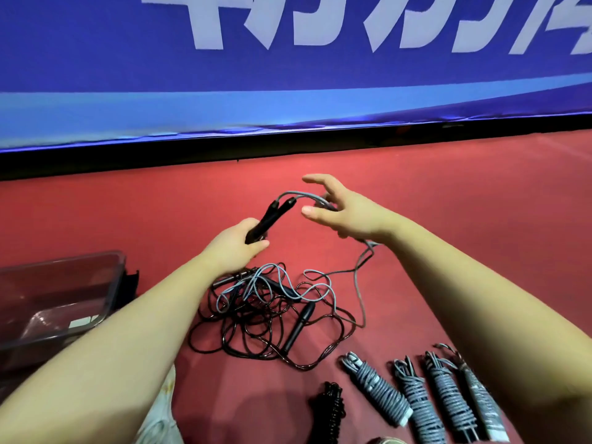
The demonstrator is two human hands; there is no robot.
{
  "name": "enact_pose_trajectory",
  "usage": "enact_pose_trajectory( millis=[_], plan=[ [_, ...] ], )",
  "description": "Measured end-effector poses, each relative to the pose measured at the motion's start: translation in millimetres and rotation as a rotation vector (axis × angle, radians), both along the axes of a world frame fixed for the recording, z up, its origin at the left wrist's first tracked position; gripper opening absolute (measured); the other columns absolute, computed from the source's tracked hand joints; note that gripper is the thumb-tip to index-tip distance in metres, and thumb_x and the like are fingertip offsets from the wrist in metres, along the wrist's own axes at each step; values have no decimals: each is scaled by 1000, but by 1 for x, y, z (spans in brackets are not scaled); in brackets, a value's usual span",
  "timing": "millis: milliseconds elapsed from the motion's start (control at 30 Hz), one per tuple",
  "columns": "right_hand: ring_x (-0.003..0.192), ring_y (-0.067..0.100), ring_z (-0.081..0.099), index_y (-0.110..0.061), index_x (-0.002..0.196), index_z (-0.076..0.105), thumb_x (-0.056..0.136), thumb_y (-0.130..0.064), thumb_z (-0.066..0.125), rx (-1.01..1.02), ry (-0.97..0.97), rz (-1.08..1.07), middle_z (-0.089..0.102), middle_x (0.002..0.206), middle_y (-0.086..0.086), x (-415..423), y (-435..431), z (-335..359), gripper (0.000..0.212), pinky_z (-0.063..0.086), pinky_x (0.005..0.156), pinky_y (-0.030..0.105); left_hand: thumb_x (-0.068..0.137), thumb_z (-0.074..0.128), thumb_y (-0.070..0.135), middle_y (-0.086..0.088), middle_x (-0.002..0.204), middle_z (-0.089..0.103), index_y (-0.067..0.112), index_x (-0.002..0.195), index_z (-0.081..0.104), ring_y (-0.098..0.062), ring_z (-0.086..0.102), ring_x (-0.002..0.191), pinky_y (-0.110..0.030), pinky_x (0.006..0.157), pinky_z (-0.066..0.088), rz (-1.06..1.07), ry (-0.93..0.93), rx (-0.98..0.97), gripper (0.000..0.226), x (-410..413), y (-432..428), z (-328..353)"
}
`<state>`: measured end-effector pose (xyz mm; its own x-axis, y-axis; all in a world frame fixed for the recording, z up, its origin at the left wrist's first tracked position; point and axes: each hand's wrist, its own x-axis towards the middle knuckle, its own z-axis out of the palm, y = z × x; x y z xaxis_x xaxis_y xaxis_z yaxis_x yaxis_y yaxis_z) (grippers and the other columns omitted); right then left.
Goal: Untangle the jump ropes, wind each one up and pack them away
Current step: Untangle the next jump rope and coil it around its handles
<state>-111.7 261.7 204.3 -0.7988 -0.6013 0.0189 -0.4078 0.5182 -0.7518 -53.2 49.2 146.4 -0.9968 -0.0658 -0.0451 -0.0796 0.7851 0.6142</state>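
Over red floor [464, 193], left hand [235, 248] grips black handles [275, 213]; spread-fingered right hand [347, 213] half hides grey cord [301, 194].

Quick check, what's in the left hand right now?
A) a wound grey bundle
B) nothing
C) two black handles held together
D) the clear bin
C: the left hand grips the black handles side by side, and the grey rope arcs from their tips over to the right hand.
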Motion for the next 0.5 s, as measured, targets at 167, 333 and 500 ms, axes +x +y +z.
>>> enact_pose_trajectory(
  millis=[167,333,500],
  plan=[
    [39,3,38,-11,91,62,101,-19,37,-128,-171,-116,52,58,-3,-3,-3,-3,28,32,42,16,92,58,19,3,111,60,25,128,51,-22,58,104,-29,85,42,-61,-58,-74,37,2,0,5],
    [41,2,28,-10,94,59,100,-18,32,-499,-844,-21,40,52,-9,1,-5,-1,29,22,39,11,87,64,11,-1,105,66,25,115,57,-19,63,99,-31,91,45,-64,-59,174,32,4,7,5],
    [46,3,30,-12,97,59,95,-18,34,-708,-951,30,42,60,-7,6,-5,7,25,22,43,12,86,55,-5,3,88,68,25,99,55,-13,66,86,-39,98,45,-79,33,438,32,-2,18,13]
  ],
)
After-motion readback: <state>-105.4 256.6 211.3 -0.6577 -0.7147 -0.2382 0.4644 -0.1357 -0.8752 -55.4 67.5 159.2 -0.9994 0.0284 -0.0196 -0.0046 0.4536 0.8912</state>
